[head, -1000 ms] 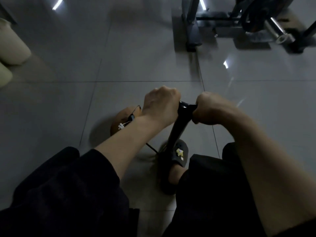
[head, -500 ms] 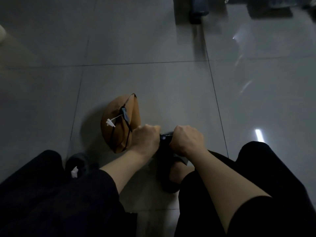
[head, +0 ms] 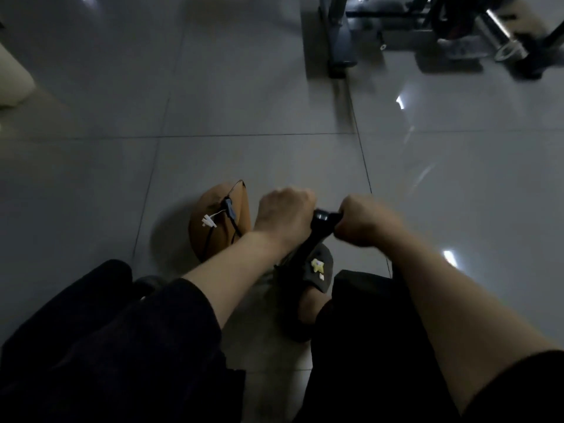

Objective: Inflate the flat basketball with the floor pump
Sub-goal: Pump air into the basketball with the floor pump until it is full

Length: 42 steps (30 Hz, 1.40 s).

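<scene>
Under both fists, the pump handle (head: 324, 215) mostly hides.

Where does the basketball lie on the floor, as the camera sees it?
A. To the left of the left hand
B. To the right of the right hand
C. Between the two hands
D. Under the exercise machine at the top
A: the folded, flat basketball lies on the floor left of the left hand, which grips the pump handle together with the right hand.
</scene>
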Each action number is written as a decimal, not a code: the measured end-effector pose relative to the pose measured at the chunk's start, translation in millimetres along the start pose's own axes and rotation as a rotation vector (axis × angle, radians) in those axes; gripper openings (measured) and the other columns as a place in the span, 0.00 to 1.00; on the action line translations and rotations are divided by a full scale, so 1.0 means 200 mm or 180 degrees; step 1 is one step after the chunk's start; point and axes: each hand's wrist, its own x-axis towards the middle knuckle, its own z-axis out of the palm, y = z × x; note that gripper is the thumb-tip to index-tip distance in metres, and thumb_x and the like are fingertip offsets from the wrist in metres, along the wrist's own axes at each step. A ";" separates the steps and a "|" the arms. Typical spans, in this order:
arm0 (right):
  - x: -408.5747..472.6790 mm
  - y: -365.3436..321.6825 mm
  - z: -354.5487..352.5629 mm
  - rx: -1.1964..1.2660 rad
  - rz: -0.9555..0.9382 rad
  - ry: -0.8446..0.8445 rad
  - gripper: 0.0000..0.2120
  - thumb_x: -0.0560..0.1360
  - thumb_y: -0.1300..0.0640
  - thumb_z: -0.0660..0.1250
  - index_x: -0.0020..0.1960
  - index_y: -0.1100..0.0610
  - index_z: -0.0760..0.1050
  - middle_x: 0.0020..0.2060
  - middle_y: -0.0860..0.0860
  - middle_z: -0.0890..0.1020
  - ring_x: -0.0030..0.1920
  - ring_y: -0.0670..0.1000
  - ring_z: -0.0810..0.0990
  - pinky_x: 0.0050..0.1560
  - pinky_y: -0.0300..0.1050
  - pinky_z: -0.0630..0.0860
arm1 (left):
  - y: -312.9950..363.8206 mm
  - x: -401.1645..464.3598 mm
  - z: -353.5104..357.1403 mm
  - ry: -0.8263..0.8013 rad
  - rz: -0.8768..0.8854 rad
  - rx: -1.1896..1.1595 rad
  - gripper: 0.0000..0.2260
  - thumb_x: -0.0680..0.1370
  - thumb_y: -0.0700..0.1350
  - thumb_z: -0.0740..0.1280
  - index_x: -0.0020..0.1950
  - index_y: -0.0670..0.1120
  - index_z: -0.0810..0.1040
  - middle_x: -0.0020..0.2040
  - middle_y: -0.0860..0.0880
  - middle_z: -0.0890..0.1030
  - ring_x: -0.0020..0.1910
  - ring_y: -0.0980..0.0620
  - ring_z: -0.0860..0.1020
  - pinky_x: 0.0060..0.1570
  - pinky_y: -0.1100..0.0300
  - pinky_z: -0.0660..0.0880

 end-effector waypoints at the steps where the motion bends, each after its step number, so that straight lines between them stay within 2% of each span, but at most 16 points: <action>1: -0.02 -0.01 -0.10 0.0034 -0.0040 0.0118 0.08 0.72 0.56 0.67 0.37 0.57 0.72 0.37 0.55 0.77 0.39 0.56 0.77 0.42 0.49 0.76 | 0.01 0.02 -0.09 0.0189 -0.0010 0.0026 0.06 0.73 0.40 0.63 0.48 0.43 0.77 0.44 0.42 0.79 0.45 0.40 0.77 0.36 0.56 0.65; 4: -0.05 -0.02 -0.32 0.0041 -0.0111 0.0400 0.07 0.68 0.57 0.72 0.37 0.57 0.75 0.35 0.54 0.77 0.37 0.55 0.77 0.45 0.52 0.79 | 0.04 0.08 -0.27 0.0675 0.0005 0.0024 0.03 0.72 0.41 0.65 0.44 0.44 0.78 0.37 0.45 0.75 0.37 0.44 0.73 0.34 0.57 0.63; 6: -0.04 -0.02 -0.32 0.0058 -0.0095 0.0419 0.07 0.68 0.57 0.72 0.36 0.58 0.74 0.35 0.54 0.76 0.38 0.54 0.77 0.45 0.51 0.79 | 0.04 0.09 -0.26 0.0771 -0.0032 0.0043 0.01 0.72 0.41 0.66 0.42 0.44 0.77 0.37 0.45 0.76 0.36 0.44 0.72 0.34 0.57 0.63; 9: 0.03 -0.01 -0.11 -0.0001 0.0018 0.0172 0.11 0.72 0.54 0.67 0.37 0.57 0.68 0.37 0.54 0.73 0.41 0.56 0.75 0.42 0.48 0.74 | 0.01 0.07 -0.05 0.0375 -0.0080 0.0085 0.03 0.73 0.41 0.64 0.44 0.44 0.77 0.42 0.43 0.79 0.42 0.40 0.77 0.34 0.56 0.63; 14: 0.19 0.06 0.25 0.0145 0.0211 -0.0168 0.14 0.72 0.54 0.65 0.33 0.56 0.64 0.31 0.52 0.70 0.38 0.57 0.74 0.37 0.47 0.69 | -0.06 0.08 0.30 -0.0109 -0.0129 -0.0067 0.04 0.73 0.39 0.60 0.42 0.44 0.74 0.41 0.43 0.79 0.41 0.41 0.77 0.33 0.56 0.62; 21: 0.31 0.09 0.41 0.0283 0.0409 -0.0365 0.14 0.72 0.54 0.65 0.34 0.55 0.62 0.37 0.52 0.70 0.42 0.57 0.73 0.41 0.47 0.71 | -0.09 0.15 0.52 -0.0245 -0.0097 0.0208 0.05 0.75 0.40 0.60 0.46 0.44 0.75 0.44 0.43 0.80 0.44 0.41 0.78 0.34 0.57 0.64; 27: 0.35 0.11 0.46 0.0170 0.0369 -0.0309 0.14 0.73 0.52 0.65 0.35 0.57 0.64 0.35 0.52 0.71 0.40 0.56 0.73 0.40 0.47 0.71 | -0.10 0.16 0.59 -0.0232 -0.0085 0.0185 0.06 0.76 0.41 0.60 0.47 0.44 0.76 0.43 0.44 0.80 0.43 0.41 0.78 0.34 0.57 0.64; 31: 0.28 0.09 0.44 0.0054 0.0329 -0.0488 0.11 0.71 0.56 0.65 0.35 0.56 0.65 0.36 0.53 0.72 0.40 0.57 0.74 0.40 0.46 0.72 | -0.09 0.10 0.50 -0.0489 -0.0022 0.0002 0.06 0.76 0.41 0.60 0.49 0.43 0.76 0.46 0.42 0.80 0.47 0.39 0.78 0.37 0.56 0.66; 34: 0.19 0.06 0.36 0.0082 0.0238 -0.0527 0.06 0.69 0.56 0.66 0.40 0.58 0.71 0.36 0.54 0.73 0.41 0.57 0.75 0.41 0.46 0.74 | -0.08 0.04 0.38 -0.0518 0.0084 -0.0125 0.06 0.76 0.40 0.61 0.49 0.42 0.76 0.47 0.41 0.80 0.48 0.39 0.78 0.39 0.55 0.67; 37: 0.10 0.05 0.16 0.0076 0.0095 -0.0289 0.04 0.70 0.58 0.67 0.41 0.58 0.73 0.38 0.56 0.77 0.43 0.58 0.79 0.44 0.49 0.76 | -0.03 0.02 0.17 -0.0175 0.0132 -0.0078 0.07 0.75 0.43 0.62 0.48 0.42 0.76 0.46 0.41 0.79 0.46 0.39 0.77 0.37 0.56 0.65; 39: 0.03 0.04 -0.05 0.0123 0.0066 -0.0106 0.05 0.70 0.60 0.68 0.39 0.60 0.73 0.37 0.57 0.78 0.41 0.56 0.78 0.44 0.50 0.77 | 0.01 0.05 -0.02 0.0210 0.0156 -0.0098 0.05 0.74 0.43 0.62 0.45 0.43 0.76 0.41 0.43 0.78 0.42 0.41 0.76 0.35 0.57 0.63; 41: -0.03 0.03 -0.25 0.0267 0.0045 0.0031 0.04 0.70 0.61 0.70 0.40 0.61 0.76 0.36 0.57 0.78 0.38 0.55 0.76 0.44 0.51 0.77 | 0.04 0.09 -0.20 0.0555 0.0151 -0.0161 0.03 0.72 0.41 0.63 0.39 0.45 0.73 0.36 0.46 0.72 0.36 0.44 0.71 0.35 0.57 0.63; 42: -0.06 0.03 -0.32 0.0343 0.0014 0.0046 0.05 0.70 0.61 0.71 0.42 0.62 0.77 0.36 0.57 0.78 0.37 0.54 0.76 0.44 0.51 0.77 | 0.06 0.10 -0.26 0.0659 0.0148 -0.0204 0.06 0.72 0.40 0.63 0.35 0.46 0.69 0.34 0.47 0.69 0.35 0.45 0.69 0.34 0.57 0.63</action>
